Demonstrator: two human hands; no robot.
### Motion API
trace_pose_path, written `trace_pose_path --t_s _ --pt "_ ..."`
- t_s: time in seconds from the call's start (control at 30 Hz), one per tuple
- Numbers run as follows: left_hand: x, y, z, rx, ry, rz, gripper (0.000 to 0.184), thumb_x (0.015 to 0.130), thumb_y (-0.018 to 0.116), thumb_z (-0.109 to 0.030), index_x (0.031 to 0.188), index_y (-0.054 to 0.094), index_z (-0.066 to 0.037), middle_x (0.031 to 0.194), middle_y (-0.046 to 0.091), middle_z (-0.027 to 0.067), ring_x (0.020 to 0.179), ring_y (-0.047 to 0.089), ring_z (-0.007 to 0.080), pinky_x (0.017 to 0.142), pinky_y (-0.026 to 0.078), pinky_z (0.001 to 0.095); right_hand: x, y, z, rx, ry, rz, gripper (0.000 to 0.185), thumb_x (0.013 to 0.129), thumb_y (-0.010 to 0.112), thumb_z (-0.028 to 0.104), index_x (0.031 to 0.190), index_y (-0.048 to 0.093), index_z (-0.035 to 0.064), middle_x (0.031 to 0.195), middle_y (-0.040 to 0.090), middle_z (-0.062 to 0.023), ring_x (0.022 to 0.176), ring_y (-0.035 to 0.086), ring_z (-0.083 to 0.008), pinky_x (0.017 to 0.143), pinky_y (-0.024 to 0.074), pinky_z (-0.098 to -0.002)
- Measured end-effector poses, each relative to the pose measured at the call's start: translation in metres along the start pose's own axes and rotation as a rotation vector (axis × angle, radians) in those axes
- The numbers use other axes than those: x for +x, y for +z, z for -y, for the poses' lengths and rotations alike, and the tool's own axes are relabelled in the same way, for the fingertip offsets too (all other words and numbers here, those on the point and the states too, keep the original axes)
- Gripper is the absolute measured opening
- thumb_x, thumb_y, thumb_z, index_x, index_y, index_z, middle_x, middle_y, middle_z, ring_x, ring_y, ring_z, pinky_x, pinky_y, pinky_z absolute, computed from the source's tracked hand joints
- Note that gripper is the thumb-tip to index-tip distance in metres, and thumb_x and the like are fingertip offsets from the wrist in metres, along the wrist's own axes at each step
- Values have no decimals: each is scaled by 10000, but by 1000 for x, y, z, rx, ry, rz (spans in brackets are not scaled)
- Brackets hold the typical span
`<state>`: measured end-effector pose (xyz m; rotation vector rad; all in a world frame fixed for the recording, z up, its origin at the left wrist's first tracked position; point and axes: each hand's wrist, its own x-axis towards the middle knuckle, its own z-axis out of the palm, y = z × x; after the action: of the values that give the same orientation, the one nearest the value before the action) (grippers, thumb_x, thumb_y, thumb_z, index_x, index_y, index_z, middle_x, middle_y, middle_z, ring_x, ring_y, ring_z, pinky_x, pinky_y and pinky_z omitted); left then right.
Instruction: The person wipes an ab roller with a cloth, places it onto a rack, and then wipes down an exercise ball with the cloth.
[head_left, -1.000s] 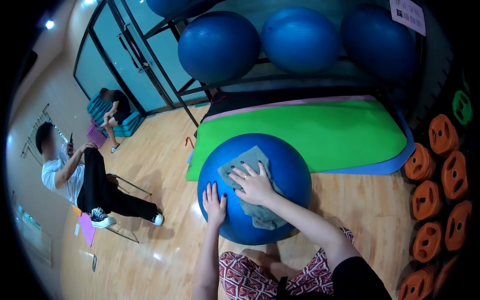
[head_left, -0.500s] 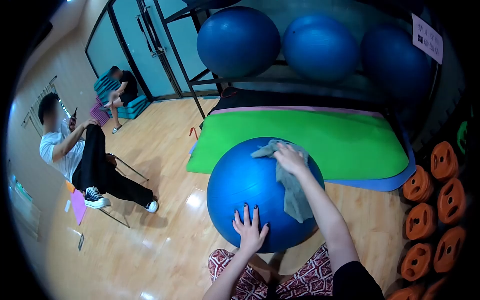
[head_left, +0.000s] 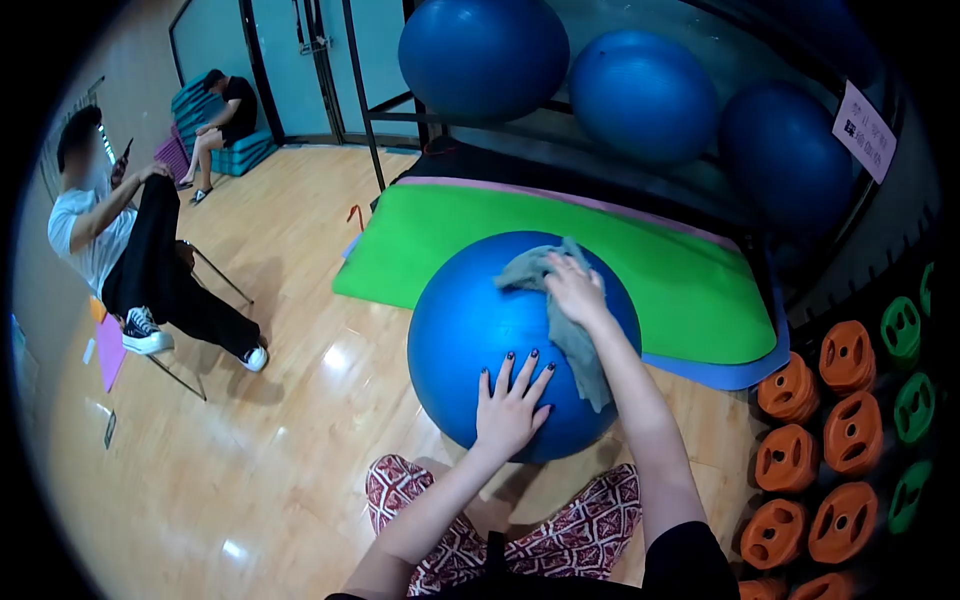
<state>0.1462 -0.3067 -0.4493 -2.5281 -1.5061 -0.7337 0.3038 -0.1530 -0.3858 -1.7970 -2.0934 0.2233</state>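
A large blue exercise ball [head_left: 465, 330] rests on the wooden floor in front of my knees. My left hand [head_left: 511, 418] lies on its near side with fingers spread, holding nothing. On the upper right of the ball, my right hand [head_left: 575, 288] holds a grey-green cloth [head_left: 577, 355] against the surface. Part of the cloth bunches out to the left of the fingers, and the rest hangs down the ball's right side beneath my forearm.
Green mats [head_left: 450, 240] lie behind the ball, below a rack with several blue balls [head_left: 645, 95]. Orange weight plates [head_left: 785, 458] and green plates [head_left: 912, 408] stand at right. One person [head_left: 95, 235] sits on a chair at left; another person [head_left: 235, 110] sits on stacked teal steps [head_left: 245, 153].
The view has shifted, showing more weight plates at right. My left hand has moved up and a little right on the ball. The right hand stays on the cloth at the ball's upper right.
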Motion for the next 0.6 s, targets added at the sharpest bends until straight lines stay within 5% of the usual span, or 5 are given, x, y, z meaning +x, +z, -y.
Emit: trace_pose_path --t_s 0.17,0.33,0.5,0.6 --pt "5 8 17 70 -9 0 533 801 520 -489 1304 415 -349 1415 321 -11 1284 287 274 953 141 696 13 -2 -42 77 189 -22 521 867 314 390 1334 407 178 1427 327 6 1322 283 -199 1042 187 -523" --pt "6 2 46 56 -86 23 529 825 492 -473 1321 404 -311 1427 303 33 1295 264 310 964 120 694 17 10 -89 280 338 -163 551 850 317 388 1319 418 117 1391 372 -89 1285 329 -271 1023 267 -453" --pt "-3 4 87 69 -277 56 534 844 469 -478 1336 385 -289 1433 288 61 1308 232 331 987 78 683 8 21 -104 377 404 -167 613 848 308 372 1247 421 -78 1357 379 -191 1258 341 -341 1029 279 -382" --pt "-9 12 116 75 -429 37 521 855 452 -483 1331 392 -282 1439 277 66 1316 213 340 991 57 683 3 39 -87 310 359 -189 598 867 287 370 1282 400 -46 1383 352 -172 1272 327 -330 1035 271 -396"
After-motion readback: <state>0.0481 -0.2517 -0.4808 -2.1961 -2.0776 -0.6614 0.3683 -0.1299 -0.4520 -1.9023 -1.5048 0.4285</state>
